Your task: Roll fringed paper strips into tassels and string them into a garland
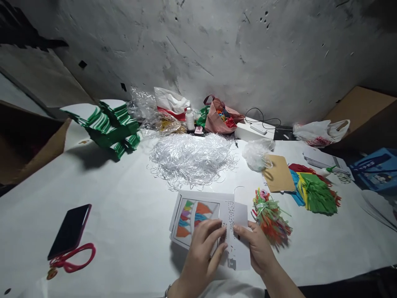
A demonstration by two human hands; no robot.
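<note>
A white printed card packet (198,215) lies in front of me, showing a picture of colourful bunting. At its right side is a folded flap (241,219) with small dark print. The thumb of my right hand (259,248) presses on this flap from above, while the other fingers are at its edge and behind it, closed on it. Across the packet's lower middle rests my left hand (204,246), its bent fingers apart and their tips touching the printed face near the fold. A bundle of multicoloured paper tassels (271,219) lies just right of my right hand.
Behind the packet spreads a heap of white string (192,157). Green folded paper stacks (108,128) stand left, beyond a phone (70,231) with a red strap. At right are brown card (279,173) and coloured tassels (319,192). Bags and a bottle (190,119) line the wall.
</note>
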